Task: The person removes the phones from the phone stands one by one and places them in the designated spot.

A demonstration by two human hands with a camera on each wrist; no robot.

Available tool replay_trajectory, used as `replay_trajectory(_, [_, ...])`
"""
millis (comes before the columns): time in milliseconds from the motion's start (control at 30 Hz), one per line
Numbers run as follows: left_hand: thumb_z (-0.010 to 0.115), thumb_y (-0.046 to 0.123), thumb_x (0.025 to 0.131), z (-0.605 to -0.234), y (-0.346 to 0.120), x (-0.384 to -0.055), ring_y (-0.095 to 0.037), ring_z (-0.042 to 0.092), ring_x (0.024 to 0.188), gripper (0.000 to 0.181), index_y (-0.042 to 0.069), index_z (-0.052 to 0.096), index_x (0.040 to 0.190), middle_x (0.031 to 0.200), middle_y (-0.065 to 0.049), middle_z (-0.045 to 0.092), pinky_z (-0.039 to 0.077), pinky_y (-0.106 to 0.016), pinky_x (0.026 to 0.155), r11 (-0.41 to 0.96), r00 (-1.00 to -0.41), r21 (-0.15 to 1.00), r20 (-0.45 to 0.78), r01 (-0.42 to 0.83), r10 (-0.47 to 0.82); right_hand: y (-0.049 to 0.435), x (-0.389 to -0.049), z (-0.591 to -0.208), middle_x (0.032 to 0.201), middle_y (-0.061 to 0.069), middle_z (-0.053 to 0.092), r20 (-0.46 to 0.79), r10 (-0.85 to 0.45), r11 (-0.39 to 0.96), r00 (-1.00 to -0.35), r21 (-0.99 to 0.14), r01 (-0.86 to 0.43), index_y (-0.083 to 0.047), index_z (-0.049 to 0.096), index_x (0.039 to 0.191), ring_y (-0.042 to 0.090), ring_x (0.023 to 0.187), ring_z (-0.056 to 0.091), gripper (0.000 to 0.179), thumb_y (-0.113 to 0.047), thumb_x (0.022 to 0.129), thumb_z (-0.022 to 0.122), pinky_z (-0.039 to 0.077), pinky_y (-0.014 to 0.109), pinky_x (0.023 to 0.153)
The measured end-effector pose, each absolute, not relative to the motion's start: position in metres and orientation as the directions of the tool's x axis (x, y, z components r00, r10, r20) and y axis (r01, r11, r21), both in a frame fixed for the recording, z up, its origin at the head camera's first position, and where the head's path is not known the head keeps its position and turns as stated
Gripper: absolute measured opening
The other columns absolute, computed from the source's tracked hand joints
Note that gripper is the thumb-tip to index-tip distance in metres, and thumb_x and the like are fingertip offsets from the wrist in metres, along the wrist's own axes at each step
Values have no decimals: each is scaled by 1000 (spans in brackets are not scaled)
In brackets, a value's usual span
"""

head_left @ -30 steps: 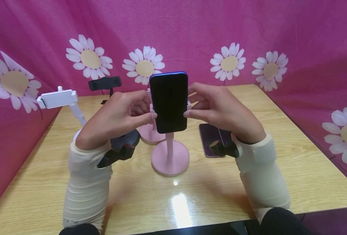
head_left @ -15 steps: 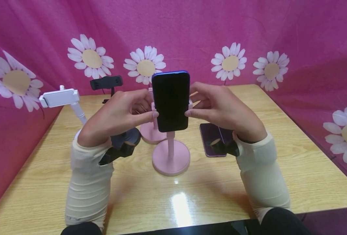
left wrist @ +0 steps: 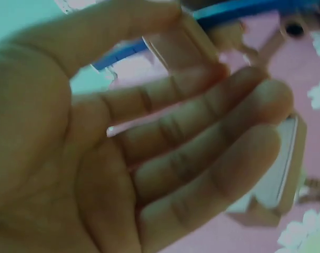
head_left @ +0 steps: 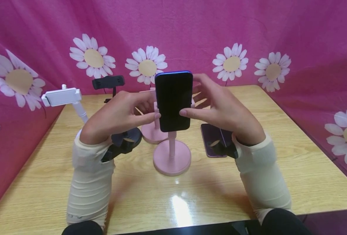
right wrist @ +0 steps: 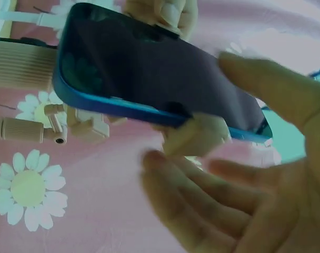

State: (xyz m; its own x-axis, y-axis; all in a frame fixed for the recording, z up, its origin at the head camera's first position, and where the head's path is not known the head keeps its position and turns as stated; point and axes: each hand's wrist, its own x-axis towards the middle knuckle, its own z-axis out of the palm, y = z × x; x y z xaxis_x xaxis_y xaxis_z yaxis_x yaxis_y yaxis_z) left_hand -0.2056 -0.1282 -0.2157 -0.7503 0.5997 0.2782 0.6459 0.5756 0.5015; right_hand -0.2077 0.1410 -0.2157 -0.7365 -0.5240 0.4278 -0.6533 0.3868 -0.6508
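Note:
A smartphone (head_left: 174, 94) with a dark screen and blue edge stands upright in the clamp of a pink phone stand (head_left: 172, 160) at the middle of the head view. My left hand (head_left: 119, 114) pinches the clamp's left arm between thumb and index finger; its other fingers are loosely bent. In the right wrist view, the clamp's near arm (right wrist: 199, 136) hooks over the blue edge of the phone (right wrist: 149, 68). Beside it, my right hand (head_left: 223, 109) is spread, its thumb in front of the screen and its fingers apart from the clamp arm.
Behind the held stand is a second pink stand (head_left: 153, 133). A white stand (head_left: 63, 97) and a black one (head_left: 109, 82) stand at the left. Dark phones (head_left: 210, 140) lie right of centre on the wooden table (head_left: 144, 199). A pink flowered cloth (head_left: 185, 32) hangs behind.
My right hand has let go of the clamp's right arm and spread, its thumb moving left over the screen. The left hand keeps its pinch; the whole scene has shifted slightly right.

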Motion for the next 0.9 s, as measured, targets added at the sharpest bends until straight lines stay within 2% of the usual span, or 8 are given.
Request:
replay_trajectory(100, [71,30,88,-217,-129,-209,-7,65,77,39,21,61,124,85,7,69,52,-32,69,545,-709,477,293,690,641,130,-205,-217,120,3,60,575,-436,338,-693,-609,-718,-20,34,146,14,101,63,82,-19,79,81,52,36,83])
replay_trajectory(200, [70,31,89,-217,-129,-211,-6,64,74,39,21,61,125,82,7,69,52,-32,66,528,-686,459,313,715,657,115,-202,-219,123,5,57,716,-342,315,-608,-523,-792,-19,33,147,13,105,60,85,-18,77,82,51,34,85])
replay_trajectory(333, [70,33,89,-218,-128,-212,-4,62,68,27,20,65,112,76,10,67,51,-32,64,523,-664,420,352,742,659,94,-201,-221,122,8,53,834,-238,356,-497,-401,-844,-16,41,144,12,108,53,78,-24,78,82,51,30,83])
replay_trajectory(467, [69,32,89,-219,-128,-214,-4,60,66,19,19,66,102,73,12,64,51,-30,65,518,-648,396,373,758,664,78,-200,-225,117,12,51,880,-170,448,-444,-333,-830,-15,48,138,15,102,53,69,-34,79,79,52,28,75])
replay_trajectory(567, [70,29,88,-220,-128,-216,-7,59,65,18,19,68,103,73,12,64,50,-30,63,522,-667,424,361,740,652,69,-200,-229,114,14,48,885,-134,534,-447,-315,-785,-16,51,135,20,94,56,67,-42,79,77,52,30,69])
replay_trajectory(700, [70,24,87,-221,-129,-219,-12,55,60,13,19,71,99,71,11,64,46,-31,58,525,-687,456,342,718,641,60,-199,-233,113,16,44,872,-88,642,-481,-319,-697,-19,50,134,24,86,55,70,-53,78,74,50,33,62])
replay_trajectory(900, [68,20,87,-227,-128,-226,-14,52,55,5,19,72,90,69,8,63,43,-31,54,484,-681,511,325,710,657,54,-199,-238,111,16,42,861,-60,685,-506,-333,-648,-22,44,136,25,80,55,72,-55,78,72,50,34,59])
